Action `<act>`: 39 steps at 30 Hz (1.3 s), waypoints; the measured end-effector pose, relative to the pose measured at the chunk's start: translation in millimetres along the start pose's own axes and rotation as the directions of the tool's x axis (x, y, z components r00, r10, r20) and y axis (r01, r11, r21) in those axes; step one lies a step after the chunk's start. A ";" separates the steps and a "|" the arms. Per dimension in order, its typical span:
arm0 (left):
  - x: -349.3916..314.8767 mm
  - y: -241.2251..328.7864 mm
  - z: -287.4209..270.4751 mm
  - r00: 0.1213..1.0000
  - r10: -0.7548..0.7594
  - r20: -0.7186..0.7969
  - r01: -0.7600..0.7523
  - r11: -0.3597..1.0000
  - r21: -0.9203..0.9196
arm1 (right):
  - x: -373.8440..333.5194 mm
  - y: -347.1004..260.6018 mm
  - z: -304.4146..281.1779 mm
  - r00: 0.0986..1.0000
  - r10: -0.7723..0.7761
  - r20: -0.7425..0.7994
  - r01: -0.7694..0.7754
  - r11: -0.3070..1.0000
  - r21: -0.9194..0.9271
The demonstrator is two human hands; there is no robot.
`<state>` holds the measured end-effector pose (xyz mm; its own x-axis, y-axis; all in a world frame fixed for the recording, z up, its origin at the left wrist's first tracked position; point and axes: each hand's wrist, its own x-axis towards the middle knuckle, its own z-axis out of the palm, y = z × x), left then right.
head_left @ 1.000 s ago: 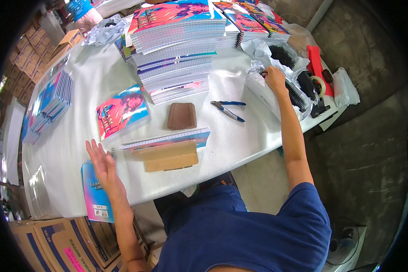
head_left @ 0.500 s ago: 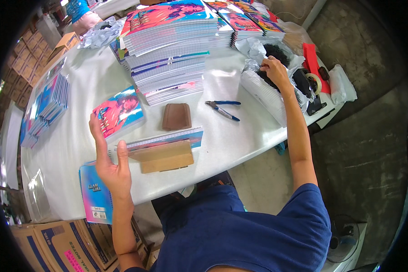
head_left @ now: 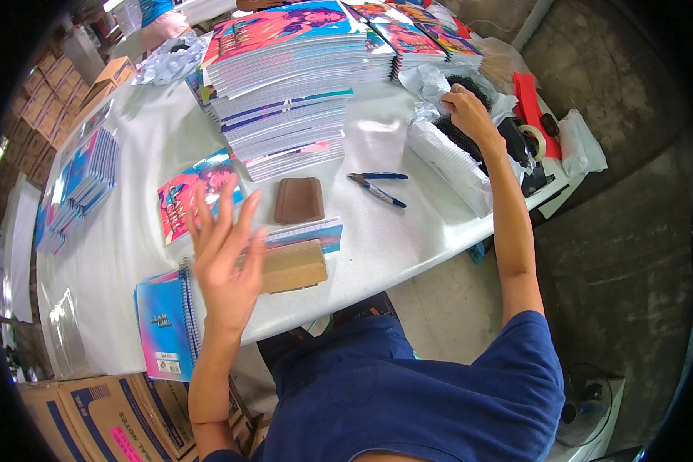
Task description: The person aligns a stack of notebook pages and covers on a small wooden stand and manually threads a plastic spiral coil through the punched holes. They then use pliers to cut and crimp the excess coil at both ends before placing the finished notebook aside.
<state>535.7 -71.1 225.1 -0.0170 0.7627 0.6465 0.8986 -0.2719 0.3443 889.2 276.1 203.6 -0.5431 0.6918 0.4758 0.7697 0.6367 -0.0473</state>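
Note:
My left hand [head_left: 229, 266], fingers spread and slightly blurred, hovers with nothing in it above the near table edge. Below it lies an open-ended brown cardboard piece [head_left: 294, 267], against a spiral-less notebook block [head_left: 316, 233] partly hidden by my fingers. To its left is a blue and pink spiral notebook [head_left: 164, 319] jutting over the edge. Beyond my left hand rests a notebook with a pink and blue cover [head_left: 179, 202]. At the far right my right hand [head_left: 470, 114] pinches its fingers together over black spiral coils [head_left: 458, 138] in a white ribbed, plastic-lined package [head_left: 448, 165]; what they hold is hidden.
Blue-handled pliers [head_left: 379, 189] and a brown block [head_left: 299, 201] lie mid-table. A tall notebook stack [head_left: 289, 108] stands behind them, another stack [head_left: 91, 165] at far left. Tape [head_left: 533, 142] and red cloth [head_left: 525, 96] sit right. Cartons [head_left: 92, 412] stand lower left; a fan [head_left: 587, 404] lower right.
My left hand has moved rightward and turned, its fingers now spread over the notebook and cardboard. My right hand has shifted slightly right, still pinched at the coils.

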 end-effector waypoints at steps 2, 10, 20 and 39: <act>12.7 18.8 8.0 0.997 -0.034 0.071 0.031 0.998 0.050 | -4.2 -58.5 -23.7 0.993 -0.096 -0.067 0.102 0.990 0.095; 14.2 24.6 46.2 0.947 0.007 0.321 -0.057 0.988 0.145 | -77.4 -231.9 -56.5 0.987 -0.119 0.104 -0.019 0.564 0.826; 10.5 25.2 46.8 0.951 -0.007 0.308 -0.020 0.996 0.083 | -90.8 -231.1 -51.1 0.931 -0.242 0.275 -0.084 0.588 0.804; 9.7 41.3 48.2 0.912 0.037 0.409 -0.061 0.997 0.044 | -70.3 -225.7 -62.6 0.800 -0.564 0.207 0.271 0.646 0.713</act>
<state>593.8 -46.7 212.8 0.1973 0.9252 0.3243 0.9165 -0.2915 0.2739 774.6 62.5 235.8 -0.9375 0.2646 0.2258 0.1105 0.8421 -0.5280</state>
